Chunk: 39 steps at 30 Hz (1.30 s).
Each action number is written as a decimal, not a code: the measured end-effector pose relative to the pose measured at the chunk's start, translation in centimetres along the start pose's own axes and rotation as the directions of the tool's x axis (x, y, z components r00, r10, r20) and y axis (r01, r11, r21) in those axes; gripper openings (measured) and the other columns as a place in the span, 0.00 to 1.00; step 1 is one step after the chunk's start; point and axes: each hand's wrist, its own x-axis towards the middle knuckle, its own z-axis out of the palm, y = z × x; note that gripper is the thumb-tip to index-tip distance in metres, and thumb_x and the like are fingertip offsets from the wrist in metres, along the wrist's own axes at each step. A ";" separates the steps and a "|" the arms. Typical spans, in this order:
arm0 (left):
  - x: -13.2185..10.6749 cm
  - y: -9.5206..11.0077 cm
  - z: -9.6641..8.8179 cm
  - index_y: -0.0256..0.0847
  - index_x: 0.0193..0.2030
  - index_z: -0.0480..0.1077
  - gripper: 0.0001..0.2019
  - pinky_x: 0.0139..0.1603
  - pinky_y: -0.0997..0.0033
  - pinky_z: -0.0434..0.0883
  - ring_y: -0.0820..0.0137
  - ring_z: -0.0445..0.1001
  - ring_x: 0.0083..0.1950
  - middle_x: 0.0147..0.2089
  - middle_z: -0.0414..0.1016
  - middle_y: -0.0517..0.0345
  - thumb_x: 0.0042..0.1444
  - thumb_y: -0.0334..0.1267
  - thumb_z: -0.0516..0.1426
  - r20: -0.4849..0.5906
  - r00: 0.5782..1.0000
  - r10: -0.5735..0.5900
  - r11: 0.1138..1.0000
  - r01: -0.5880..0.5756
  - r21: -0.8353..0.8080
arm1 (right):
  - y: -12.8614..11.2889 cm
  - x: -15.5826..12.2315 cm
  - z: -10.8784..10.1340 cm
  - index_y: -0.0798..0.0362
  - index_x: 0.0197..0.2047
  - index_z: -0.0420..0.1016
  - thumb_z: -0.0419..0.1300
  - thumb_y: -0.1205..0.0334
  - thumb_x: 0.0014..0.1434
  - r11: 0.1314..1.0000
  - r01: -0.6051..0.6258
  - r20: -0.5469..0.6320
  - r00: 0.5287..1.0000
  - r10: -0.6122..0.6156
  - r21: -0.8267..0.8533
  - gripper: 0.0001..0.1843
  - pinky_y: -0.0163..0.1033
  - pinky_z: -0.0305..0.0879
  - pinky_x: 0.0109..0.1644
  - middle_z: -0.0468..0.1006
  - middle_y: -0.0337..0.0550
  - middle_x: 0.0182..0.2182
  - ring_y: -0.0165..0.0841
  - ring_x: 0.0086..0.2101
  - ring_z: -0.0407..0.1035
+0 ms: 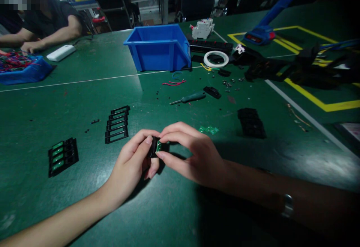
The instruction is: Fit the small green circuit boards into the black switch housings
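My left hand (132, 160) is closed on a small black plastic housing (153, 147) in front of me, above the table. At the housing's right side, my right hand (194, 153) pinches a small green circuit board (159, 146) between thumb and fingers. The board touches the housing; how deep it sits in it I cannot tell. To the left lie a row of black housings with green boards (62, 156) and a row of open black frames (117, 124). Loose green boards (208, 130) lie beyond my right hand, with a stack of black parts (251, 122) farther right.
A green-handled screwdriver (191, 97), red wires (174, 83) and screws (227, 84) lie ahead. Behind them stand a blue bin (160, 51) and a white tape roll (216, 59). A blue power tool (260, 33) is back right. Another person (53, 25) works beside a wire-filled tray (25, 75).
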 end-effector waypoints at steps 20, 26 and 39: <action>0.2 0.2 0.1 0.40 0.53 0.66 0.10 0.19 0.81 0.62 0.78 0.65 0.19 0.26 0.67 0.65 0.71 0.43 0.53 0.025 1.000 -0.005 0.999 0.006 -0.033 | 0.2 0.0 -0.1 0.57 0.45 0.79 0.69 0.62 0.61 1.000 -0.015 0.065 0.998 0.016 -0.008 0.10 0.38 0.73 0.53 0.81 0.47 0.45 0.35 0.47 0.76; 0.1 0.4 0.2 0.39 0.52 0.67 0.11 0.19 0.81 0.63 0.78 0.65 0.19 0.26 0.68 0.64 0.71 0.43 0.54 0.019 1.000 -0.016 0.999 0.017 -0.050 | 0.2 -0.1 -0.1 0.57 0.45 0.79 0.69 0.63 0.61 1.000 -0.012 0.060 0.998 0.013 -0.002 0.10 0.39 0.74 0.52 0.81 0.48 0.46 0.35 0.46 0.76; 0.2 0.3 0.1 0.39 0.51 0.68 0.09 0.18 0.82 0.63 0.80 0.67 0.19 0.30 0.69 0.63 0.70 0.41 0.55 0.019 1.000 0.002 0.997 -0.001 -0.081 | 0.2 -0.1 -0.1 0.56 0.45 0.80 0.69 0.64 0.61 1.000 0.012 0.058 0.998 -0.010 -0.026 0.10 0.40 0.75 0.52 0.81 0.48 0.46 0.36 0.46 0.77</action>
